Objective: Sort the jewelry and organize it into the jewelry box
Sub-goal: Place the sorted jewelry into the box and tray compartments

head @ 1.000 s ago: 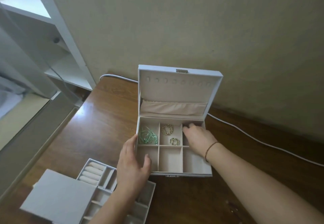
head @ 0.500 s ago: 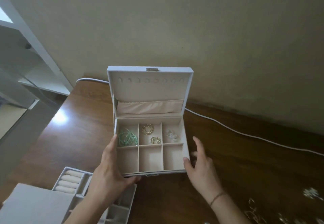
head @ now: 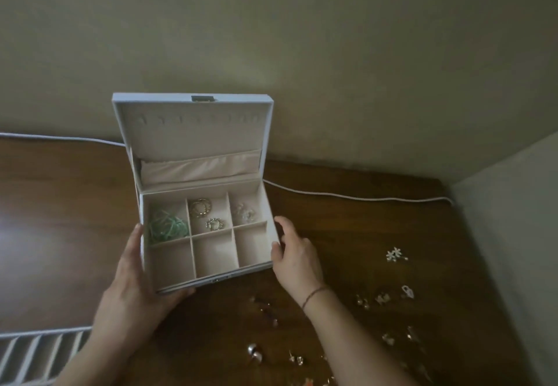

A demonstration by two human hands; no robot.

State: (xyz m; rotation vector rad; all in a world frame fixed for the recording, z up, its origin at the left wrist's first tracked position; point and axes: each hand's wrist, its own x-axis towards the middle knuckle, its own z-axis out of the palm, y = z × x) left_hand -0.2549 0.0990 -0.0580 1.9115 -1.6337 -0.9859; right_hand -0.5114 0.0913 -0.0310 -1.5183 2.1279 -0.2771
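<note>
You find no readable text, label, brand or number anywhere here. The box carries no lettering on its lid or walls, and its metal clasp is too blurred to show any mark.

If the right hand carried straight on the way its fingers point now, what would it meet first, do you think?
The right hand points up and left at the jewelry box; its fingertips look already at the box's right wall, so that wall comes first, though depth is unclear.

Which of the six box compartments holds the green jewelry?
The back-left compartment, holding the green beaded strands. The back-middle holds two gold rings, the back-right pale pieces; the front three look empty.
</note>
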